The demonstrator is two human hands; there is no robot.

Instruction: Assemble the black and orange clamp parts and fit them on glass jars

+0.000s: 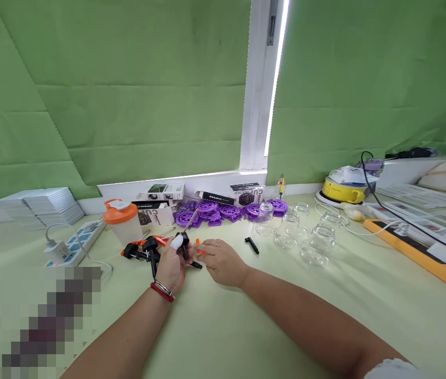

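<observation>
My left hand (170, 271), its thumb tip wrapped in a white cover (176, 241), grips a black plastic part (184, 243) with a round head. Facing it, my right hand (225, 262) has its fingers closed around a small orange piece (199, 247), mostly hidden by the fingers. A short black rod (196, 266) shows between the hands; I cannot tell whether it is held. Left of my left hand lie similar black parts (150, 247) and orange strips (160, 240). A small black angled piece (252, 245) rests beyond my right hand.
Purple wheel-shaped parts (209, 210) and printed boxes (155, 215) line the back. A shaker bottle (122, 218) with an orange lid stands left, beside a power strip (82, 242). Several clear glass cups (287, 229) stand right, before a yellow round container (343, 190) and cables.
</observation>
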